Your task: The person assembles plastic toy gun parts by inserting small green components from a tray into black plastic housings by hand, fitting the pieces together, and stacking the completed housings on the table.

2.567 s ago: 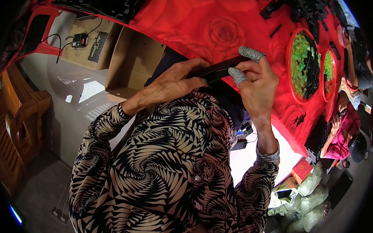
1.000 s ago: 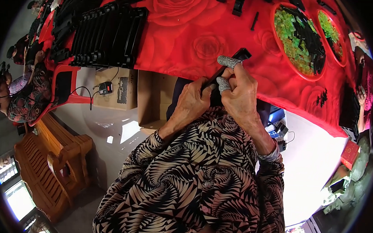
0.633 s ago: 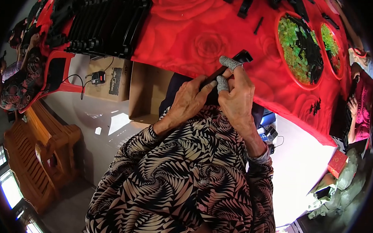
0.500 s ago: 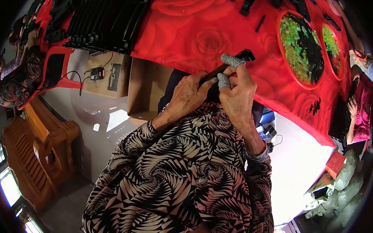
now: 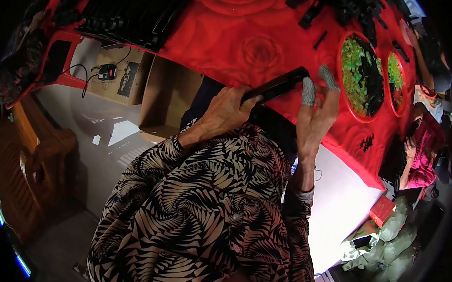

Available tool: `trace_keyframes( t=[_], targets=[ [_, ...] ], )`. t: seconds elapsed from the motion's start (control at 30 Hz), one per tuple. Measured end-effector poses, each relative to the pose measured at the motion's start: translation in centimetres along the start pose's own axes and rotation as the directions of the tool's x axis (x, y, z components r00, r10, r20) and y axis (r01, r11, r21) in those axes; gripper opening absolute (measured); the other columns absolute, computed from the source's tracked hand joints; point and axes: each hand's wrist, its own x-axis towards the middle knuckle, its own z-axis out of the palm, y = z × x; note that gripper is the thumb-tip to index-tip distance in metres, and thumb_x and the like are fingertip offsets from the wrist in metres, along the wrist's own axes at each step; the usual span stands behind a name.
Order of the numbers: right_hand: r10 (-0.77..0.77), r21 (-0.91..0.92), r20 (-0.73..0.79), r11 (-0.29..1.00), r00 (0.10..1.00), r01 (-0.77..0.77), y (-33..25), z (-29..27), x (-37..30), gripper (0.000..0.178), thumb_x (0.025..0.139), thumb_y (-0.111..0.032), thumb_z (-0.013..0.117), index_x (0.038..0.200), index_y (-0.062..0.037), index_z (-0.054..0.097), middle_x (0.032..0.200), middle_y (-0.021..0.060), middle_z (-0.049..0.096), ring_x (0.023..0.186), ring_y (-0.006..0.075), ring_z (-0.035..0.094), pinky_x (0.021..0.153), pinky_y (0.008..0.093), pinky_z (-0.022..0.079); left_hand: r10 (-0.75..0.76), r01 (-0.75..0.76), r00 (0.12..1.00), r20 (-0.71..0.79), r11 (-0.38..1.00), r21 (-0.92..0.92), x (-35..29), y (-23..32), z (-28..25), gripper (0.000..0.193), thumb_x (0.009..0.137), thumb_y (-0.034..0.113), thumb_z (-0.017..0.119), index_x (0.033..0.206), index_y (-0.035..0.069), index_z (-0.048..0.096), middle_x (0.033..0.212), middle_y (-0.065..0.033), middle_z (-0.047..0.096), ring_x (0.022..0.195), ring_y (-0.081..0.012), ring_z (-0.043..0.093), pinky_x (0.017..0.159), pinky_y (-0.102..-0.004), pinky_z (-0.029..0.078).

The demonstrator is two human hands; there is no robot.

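Note:
My left hand [image 5: 221, 111] grips one end of a long, narrow black plastic part [image 5: 281, 84], with thumb and fingers closed round it. The part slants up to the right over the table's near edge. Beside its far end is my right hand [image 5: 315, 122], its fingers raised and apart, with nothing seen in them. Grey knitted finger sleeves cover two of its fingertips. To the right of that hand stands a red bowl [image 5: 362, 120], holding yellow-green translucent pieces [image 5: 351, 78] and small black pieces [image 5: 371, 79].
A red rose-patterned cloth [image 5: 215, 37] covers the table. Long black parts [image 5: 135, 18] lie stacked at far left, and loose black parts [image 5: 338, 7] at far right. Below the edge stands an open cardboard box [image 5: 167, 95]. Another person [image 5: 423, 154] sits at right.
My right hand has come away from the black part and moved right, its fingers spreading. The left hand keeps its hold. The whole view has shifted slightly.

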Motion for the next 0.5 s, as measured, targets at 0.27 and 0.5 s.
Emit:
trace_keyframes(
  t=[0.27,0.5],
  targets=[
    [0.197,0.276,0.243,0.925,0.95,-0.262,1.3,1.8,0.6,0.024,0.093,0.0,0.058,0.116,0.0066,0.06,0.107,0.0141,0.065,0.089,0.0124,0.06,0.078,0.0251,0.051,-0.045,0.099,0.979,0.2,0.958,-0.268,-0.7,-0.2,0.0,0.028,0.098,0.028,0.054,0.095,0.001,0.061,0.062,0.0009,0.05,0.054,-0.0069,0.045,0.049,-0.0264,0.036],
    [-0.016,0.221,0.178,0.975,0.984,-0.024,-0.6,1.5,1.0,0.021,0.092,0.002,0.058,0.112,0.0069,0.062,0.1,0.0146,0.066,0.089,0.0153,0.062,0.075,0.0274,0.053,0.048,0.072,0.975,0.217,0.857,-0.51,-1.3,-0.1,1.0,0.021,0.097,0.018,0.054,0.106,-0.001,0.055,0.063,-0.0036,0.055,0.056,-0.0109,0.052,0.051,-0.0296,0.041]
  ],
)
